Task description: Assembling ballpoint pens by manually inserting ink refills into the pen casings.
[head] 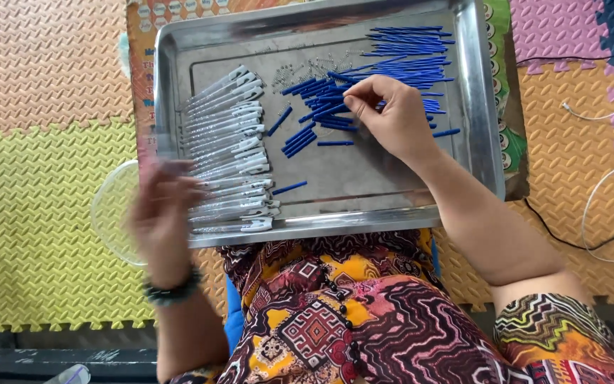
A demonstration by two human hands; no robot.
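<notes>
A steel tray (477, 107) rests on my lap. A row of several clear pen barrels with white caps (229, 149) lies along its left side. Short blue pen parts (314, 114) are heaped in the middle, long blue refills (410, 50) at the top right, and small metal springs (296, 71) near the top. My right hand (392, 114) pinches at the blue heap; what sits between its fingertips cannot be made out. My left hand (161, 213) is blurred at the tray's lower left edge, fingers spread, beside the barrels.
A clear plastic bowl (111, 213) sits left of the tray behind my left hand. Coloured foam floor mats (51, 85) lie all around. White and black cables (605, 178) run at the right. A printed sheet lies under the tray.
</notes>
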